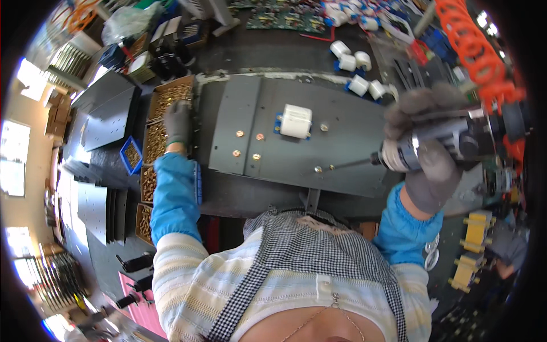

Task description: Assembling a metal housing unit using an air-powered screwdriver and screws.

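My right hand, in a grey glove, is wrapped round a power screwdriver. Its long thin bit points left, with the tip by a screw near the front edge of a dark grey metal plate. A white cylindrical capacitor on a blue base lies mid-plate. Several brass-coloured screws stand in the plate's left part. My gloved left hand dips into a cardboard box of small brass-coloured screws; its fingertips are hidden, so their grip does not show.
More screw boxes line up beside my left arm, near a blue tray. Stacked grey plates lie farther left. White capacitors sit behind the plate. An orange coiled hose hangs at the right. Another person's arm shows far right.
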